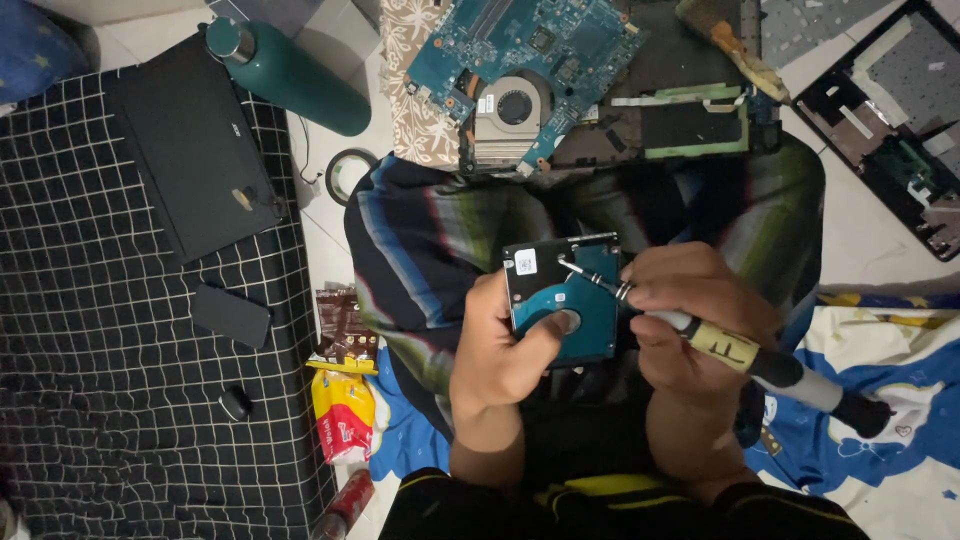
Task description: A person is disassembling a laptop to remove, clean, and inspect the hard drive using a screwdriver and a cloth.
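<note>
Left hand (pixel 500 350): clamped on the hard drive (pixel 562 300), thumb pressed on its round centre hub, circuit-board side up.
Right hand (pixel 690 320): closed around the screwdriver (pixel 740 355), a grey handle with a yellow tape label; the tip rests at the upper edge of the hard drive.
Hard drive: held over the lap, above striped cloth (pixel 430 240), clear of the floor.
Step in hand: judged to be work on a screw at the drive's top edge, driver seated or nearly so.
Next move calls for: steady downward pressure, driver kept square to the screw, drive held still.
Beyond the hard drive: blue laptop motherboard with fan (pixel 520 70), opened laptop shell (pixel 895 110).
Left of the hard drive: closed black laptop (pixel 190 150), green bottle (pixel 285 70), phone (pixel 230 315), snack packets (pixel 342 400).
</note>
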